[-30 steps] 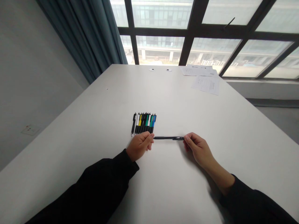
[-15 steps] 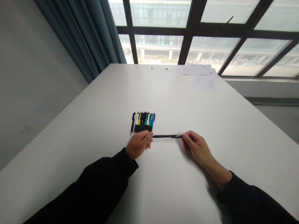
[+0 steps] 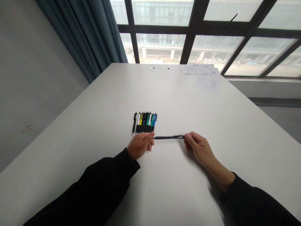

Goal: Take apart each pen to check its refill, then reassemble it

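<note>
A slim black pen with a clip (image 3: 164, 137) lies crosswise between the person's 2 hands, roughly level, over the middle of the white, smooth-topped desk (image 3: 174, 182). The left hand (image 3: 141, 145) is closed, its thumb and fingers gripping the left end of this pen. The right hand (image 3: 197, 146) pinches the right end, beside the clip, between thumb and fingertips. Both arms wear black long sleeves (image 3: 101, 185).

Just on the far side of the left hand is a row of click pens with black grips (image 3: 144, 121), side by side, in black, white, yellow, green and blue. A black pen at the row's left end (image 3: 134, 123) lies slightly apart from the rest, and a blue pen (image 3: 154, 120) ends the row on the right. Whether the left hand touches the row cannot be told.

At the far right of the desk lie white printed paper sheets (image 3: 208, 82). Beyond the far edge stand a dark-framed window (image 3: 160, 29) and, on the left, a blue-grey fabric curtain (image 3: 87, 31).
</note>
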A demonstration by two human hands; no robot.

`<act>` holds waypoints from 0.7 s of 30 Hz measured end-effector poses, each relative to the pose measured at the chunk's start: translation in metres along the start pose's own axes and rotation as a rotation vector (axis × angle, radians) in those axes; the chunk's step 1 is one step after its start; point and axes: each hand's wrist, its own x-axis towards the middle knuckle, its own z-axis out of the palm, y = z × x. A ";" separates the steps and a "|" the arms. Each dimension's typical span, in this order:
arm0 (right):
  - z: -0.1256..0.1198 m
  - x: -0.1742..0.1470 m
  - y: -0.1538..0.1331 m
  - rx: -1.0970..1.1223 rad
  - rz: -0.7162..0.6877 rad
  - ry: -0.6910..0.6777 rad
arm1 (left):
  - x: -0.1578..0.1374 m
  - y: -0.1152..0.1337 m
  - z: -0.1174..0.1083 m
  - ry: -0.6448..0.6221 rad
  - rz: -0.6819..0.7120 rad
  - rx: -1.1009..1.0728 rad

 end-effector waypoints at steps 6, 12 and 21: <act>0.001 -0.001 -0.004 -0.026 0.005 0.007 | -0.002 0.002 0.000 -0.001 -0.012 0.014; 0.000 -0.003 -0.004 -0.054 0.005 -0.002 | -0.001 0.000 -0.001 -0.022 -0.006 0.010; 0.000 -0.002 -0.002 -0.030 0.010 0.005 | 0.000 -0.004 0.000 -0.047 0.006 -0.002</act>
